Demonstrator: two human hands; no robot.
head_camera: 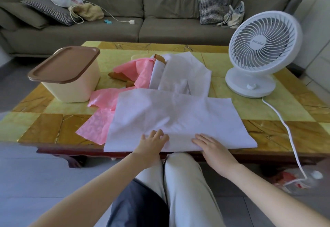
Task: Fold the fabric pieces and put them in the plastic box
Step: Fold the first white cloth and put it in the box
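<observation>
A large white fabric piece lies spread flat on the near part of the table, its near edge hanging slightly over the table's front. My left hand and my right hand both rest palm down on that near edge, fingers apart. Pink fabric lies partly under the white piece on the left. More white fabric, pink fabric and a brown piece sit heaped behind. The cream plastic box with its brown lid on stands at the left.
A white desk fan stands at the table's right, its cord trailing over the front edge to the floor. The tiled table is low; a grey sofa with cushions and bags lies beyond. My knees are under the front edge.
</observation>
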